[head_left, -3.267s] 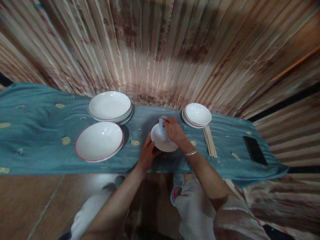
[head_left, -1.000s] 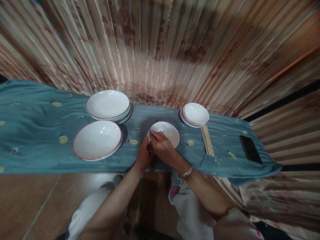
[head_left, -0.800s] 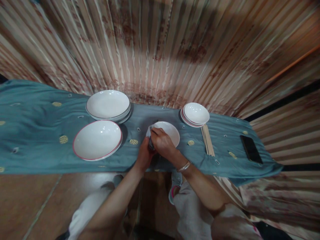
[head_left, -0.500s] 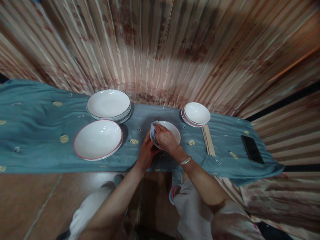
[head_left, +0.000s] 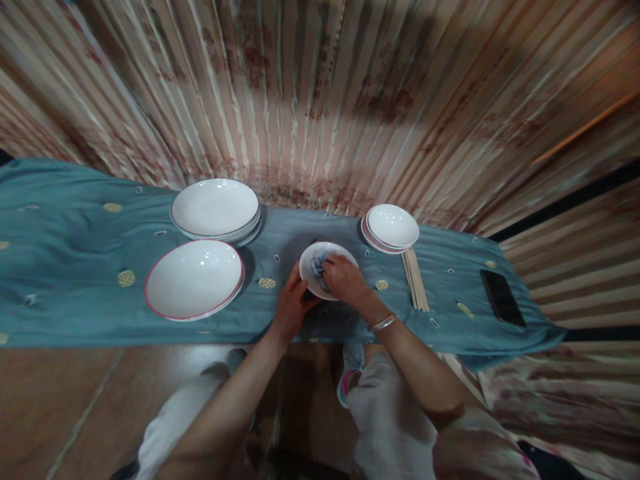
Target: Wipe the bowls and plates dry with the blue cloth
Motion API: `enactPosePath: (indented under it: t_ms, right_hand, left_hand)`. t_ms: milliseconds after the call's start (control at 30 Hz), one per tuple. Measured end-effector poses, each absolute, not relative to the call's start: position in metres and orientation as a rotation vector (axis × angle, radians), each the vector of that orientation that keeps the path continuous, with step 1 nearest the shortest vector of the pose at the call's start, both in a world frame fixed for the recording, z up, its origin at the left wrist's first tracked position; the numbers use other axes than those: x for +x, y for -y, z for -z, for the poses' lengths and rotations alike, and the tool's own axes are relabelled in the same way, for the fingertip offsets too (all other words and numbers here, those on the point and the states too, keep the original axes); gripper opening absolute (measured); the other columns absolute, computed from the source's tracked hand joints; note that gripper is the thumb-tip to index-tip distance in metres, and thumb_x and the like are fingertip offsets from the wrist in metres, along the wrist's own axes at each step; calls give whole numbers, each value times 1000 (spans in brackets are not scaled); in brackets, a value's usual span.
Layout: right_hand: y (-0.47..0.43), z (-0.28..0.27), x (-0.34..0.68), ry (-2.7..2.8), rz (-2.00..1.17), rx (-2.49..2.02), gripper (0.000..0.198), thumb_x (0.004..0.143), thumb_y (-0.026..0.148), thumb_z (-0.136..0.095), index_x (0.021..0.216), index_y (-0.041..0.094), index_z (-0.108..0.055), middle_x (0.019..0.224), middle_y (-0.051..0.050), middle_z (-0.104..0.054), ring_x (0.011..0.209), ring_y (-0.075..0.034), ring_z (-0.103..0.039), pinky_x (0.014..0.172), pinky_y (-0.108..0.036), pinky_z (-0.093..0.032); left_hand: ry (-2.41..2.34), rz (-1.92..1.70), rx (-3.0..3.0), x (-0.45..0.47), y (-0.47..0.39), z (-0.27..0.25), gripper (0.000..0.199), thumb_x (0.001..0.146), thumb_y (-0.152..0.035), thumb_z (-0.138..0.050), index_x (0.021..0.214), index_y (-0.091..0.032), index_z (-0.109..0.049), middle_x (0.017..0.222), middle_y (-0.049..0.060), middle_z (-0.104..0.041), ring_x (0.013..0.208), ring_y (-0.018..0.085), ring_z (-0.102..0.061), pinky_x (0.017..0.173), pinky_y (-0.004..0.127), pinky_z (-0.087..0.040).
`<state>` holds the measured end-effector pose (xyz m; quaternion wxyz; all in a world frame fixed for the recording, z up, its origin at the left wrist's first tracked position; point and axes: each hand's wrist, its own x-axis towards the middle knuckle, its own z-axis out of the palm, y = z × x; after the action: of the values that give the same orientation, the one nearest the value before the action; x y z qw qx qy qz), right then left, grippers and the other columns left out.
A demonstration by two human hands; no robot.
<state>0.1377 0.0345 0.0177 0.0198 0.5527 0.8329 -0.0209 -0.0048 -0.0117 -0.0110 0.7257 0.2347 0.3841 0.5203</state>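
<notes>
Small white bowl [head_left: 307, 275] looks mid-wipe, in our hands.
Our left hand [head_left: 291, 302] curls round its rim; our right hand [head_left: 344, 279] pinches a blue-grey cloth [head_left: 317, 264] inside it. Dark-rimmed dishes [head_left: 216, 208], red-rimmed dishes [head_left: 194, 279] and stacked bowls [head_left: 393, 227] sit away from it; we can't tell which are wiped.

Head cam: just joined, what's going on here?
A person is handling a small white bowl: the left hand holds its near-left side while the right hand has a bluish cloth inside it. On the left are a dark-rimmed dish stack and, nearer the person, red-rimmed dishware. On the right are a stack of small bowls, chopsticks and, farther right, a dark phone.
</notes>
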Motion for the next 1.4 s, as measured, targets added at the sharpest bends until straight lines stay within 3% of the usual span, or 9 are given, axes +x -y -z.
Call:
enactPosePath:
  t_ms: [433,733,900,1067,1400]
  right_hand:
    - [-14,-33,138,-2523,230,1627,29,99,22,-45,96,14,-73,101,-14,-74,96,-24,-69,83,-31,-51]
    - [-18,-23,134,-2707,604,1656,24,97,16,-48,90,15,-71,96,-10,-74,88,-20,-67,77,-27,-45]
    - [-21,-11,122,-2893,685,1802,19,93,10,-49,95,14,-67,99,-11,-71,92,-20,-64,82,-27,-44]
    - [-27,-5,113,-3031,601,1863,19,95,14,-46,95,17,-65,101,-9,-69,94,-19,-62,89,-29,-46]
    - [-47,-7,108,-2969,273,1900,30,95,12,-41,112,12,-66,113,-15,-65,107,-24,-59,99,-38,-48]
  left_hand:
    - [-841,-1152,489,-3,11,14,62,81,-25,-65,142,-30,-50,142,6,-55,124,29,-55,91,45,-58]
    - [-863,-1153,487,-4,12,12,62,78,-27,-70,138,-26,-55,141,8,-55,119,28,-57,82,34,-60]
    - [-846,-1170,425,-3,12,9,60,82,-23,-65,140,-27,-52,140,7,-56,119,25,-58,83,34,-59]
    - [-855,-1159,418,-2,12,9,59,83,-24,-62,142,-24,-50,138,10,-59,119,27,-58,78,33,-60]
    - [-854,-1173,465,-2,11,13,63,78,-23,-70,138,-29,-54,143,5,-56,124,28,-56,88,41,-59]
